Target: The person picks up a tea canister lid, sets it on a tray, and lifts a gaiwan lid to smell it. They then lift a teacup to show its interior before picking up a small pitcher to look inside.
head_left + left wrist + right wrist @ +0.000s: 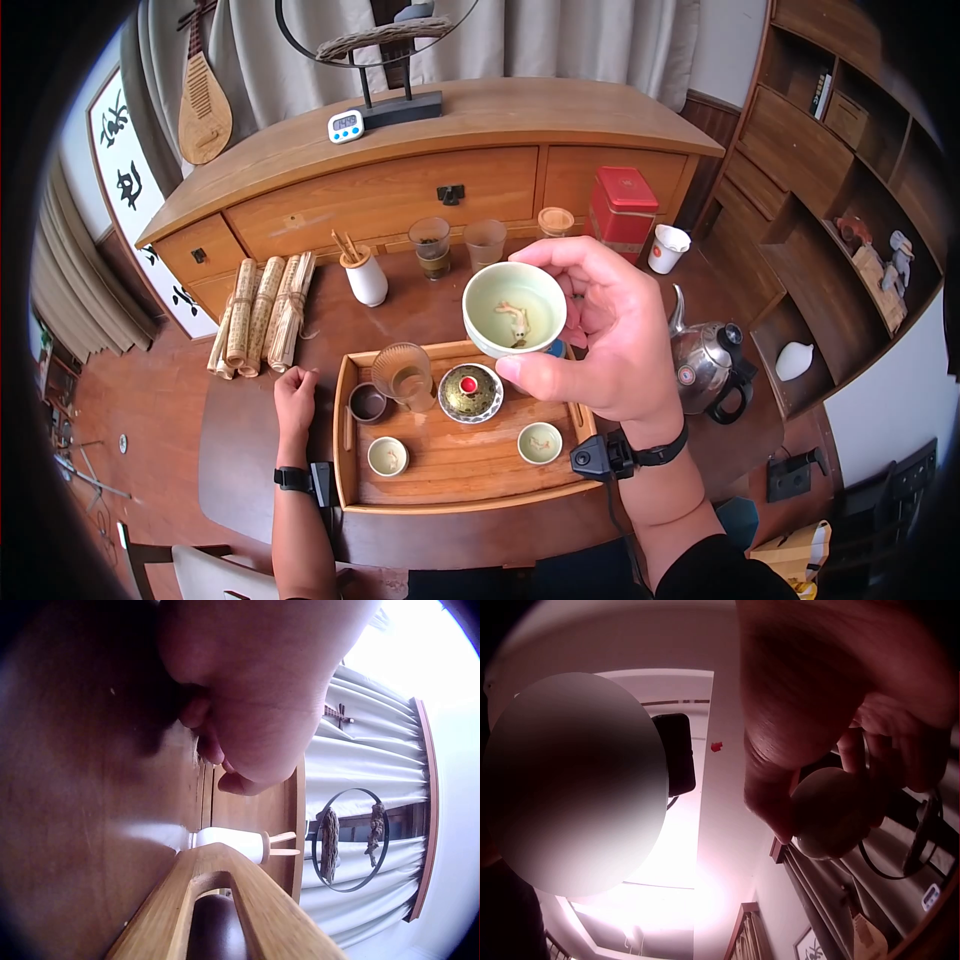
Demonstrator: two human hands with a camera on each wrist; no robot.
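Observation:
My right hand point(620, 340) holds up a pale green cup point(492, 335) between thumb and fingers, above the wooden tray point(470, 496). Clear liquid and a small figure show inside it. The right wrist view has the same hand point(817, 690) pinching the cup point(829, 814), seen from below. My left hand point(295, 400) rests on the table beside the tray's left side, its fingers loosely curled and holding nothing; the left wrist view shows it point(247, 690) too. On the tray are two similar cups point(388, 464) point(540, 452), a lidded bowl point(470, 405), a glass pitcher point(402, 362) and a dark cup point(368, 403).
Bamboo scroll bundles point(262, 315) lie at the left, near a white tool holder point(366, 278). Two glasses point(431, 245) point(485, 242), a red tin point(622, 212) and a paper cup point(668, 248) stand behind. A metal kettle point(708, 360) is at the right.

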